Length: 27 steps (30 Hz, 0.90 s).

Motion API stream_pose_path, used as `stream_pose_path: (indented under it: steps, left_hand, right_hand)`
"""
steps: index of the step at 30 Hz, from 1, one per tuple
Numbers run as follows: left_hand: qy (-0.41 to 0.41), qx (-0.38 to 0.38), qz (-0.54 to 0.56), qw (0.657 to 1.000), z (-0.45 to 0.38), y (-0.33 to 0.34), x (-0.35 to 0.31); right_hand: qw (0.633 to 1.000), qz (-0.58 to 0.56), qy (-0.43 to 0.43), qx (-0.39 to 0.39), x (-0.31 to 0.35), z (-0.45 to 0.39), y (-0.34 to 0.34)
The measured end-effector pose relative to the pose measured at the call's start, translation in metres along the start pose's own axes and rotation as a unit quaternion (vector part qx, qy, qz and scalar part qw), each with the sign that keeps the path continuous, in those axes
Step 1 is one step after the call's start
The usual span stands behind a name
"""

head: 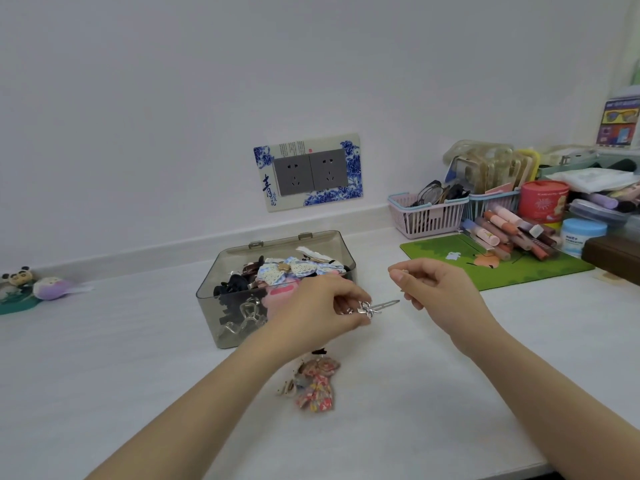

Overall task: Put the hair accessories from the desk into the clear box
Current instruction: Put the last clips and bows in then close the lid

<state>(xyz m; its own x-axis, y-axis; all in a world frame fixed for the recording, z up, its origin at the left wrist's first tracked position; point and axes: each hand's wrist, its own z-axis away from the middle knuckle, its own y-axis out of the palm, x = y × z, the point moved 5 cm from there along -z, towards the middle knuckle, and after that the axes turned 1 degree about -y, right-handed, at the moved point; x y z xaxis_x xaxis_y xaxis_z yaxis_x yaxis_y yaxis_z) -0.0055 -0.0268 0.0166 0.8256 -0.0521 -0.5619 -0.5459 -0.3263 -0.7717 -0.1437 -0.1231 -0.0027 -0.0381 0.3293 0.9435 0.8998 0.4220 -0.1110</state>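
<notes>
I am pinching a silver hair clip in my left grip, just right of the clear box, while my right hand is hanging curled, seemingly holding nothing. The box is already holding many accessories; a floral bow is lying on the counter near me, waiting its turn.

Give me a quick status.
Left hand pinches silver clip beside box. Right hand curled, contents unclear. Floral bows on desk.
</notes>
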Motion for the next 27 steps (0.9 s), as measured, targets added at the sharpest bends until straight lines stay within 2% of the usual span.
stream_pose_path:
  steps: [10,15,17,23,27]
  left_hand:
    - [-0.029,-0.112,-0.055,0.992,-0.005,-0.098,0.009]
    - [-0.093,-0.100,-0.079,0.987,-0.021,-0.120,0.053]
    - [-0.124,-0.083,-0.074,0.986,-0.027,-0.124,0.069]
    - [-0.193,0.048,-0.146,0.969,-0.030,-0.121,0.105]
    - [-0.185,0.012,-0.138,0.973,-0.026,-0.125,0.108]
  right_hand:
    - [0.995,0.030,-0.050,0.076,0.050,-0.028,0.044]
    - [0.993,0.043,-0.043,0.105,0.056,-0.053,0.085]
    - [0.988,0.086,-0.052,0.115,0.055,-0.063,0.098]
    - [0.946,0.237,-0.078,0.207,0.049,-0.080,0.134]
    - [0.919,0.291,-0.078,0.256,0.044,-0.083,0.147]
